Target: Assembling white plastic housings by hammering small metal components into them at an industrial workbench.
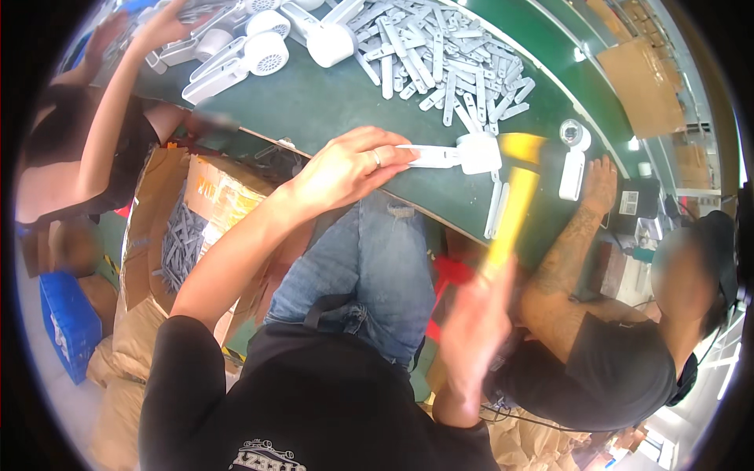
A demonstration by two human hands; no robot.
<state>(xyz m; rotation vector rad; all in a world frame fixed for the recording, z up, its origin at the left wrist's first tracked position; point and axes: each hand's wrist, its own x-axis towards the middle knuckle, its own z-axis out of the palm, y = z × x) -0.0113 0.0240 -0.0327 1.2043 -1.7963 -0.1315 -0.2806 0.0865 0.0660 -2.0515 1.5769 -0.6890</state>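
My left hand (355,166) is closed around the handle end of a white handheld fan (477,154), held over the front of the green table. A ring sits on one of its fingers. The fan's round head points away to the right. My right hand (477,318), smeared by motion, grips a yellow hammer (514,208) by the lower part of its handle. The hammer's head is just right of the fan's head; whether they touch I cannot tell. Under the hammer, a pale grey strip-shaped part (498,206) lies near the table edge.
A heap of grey plastic strips (440,59) covers the far part of the green table (314,102). Several white fans (267,53) lie at far left, another fan (573,157) at right. Co-workers sit on both sides. A cardboard box (149,228) holds grey parts.
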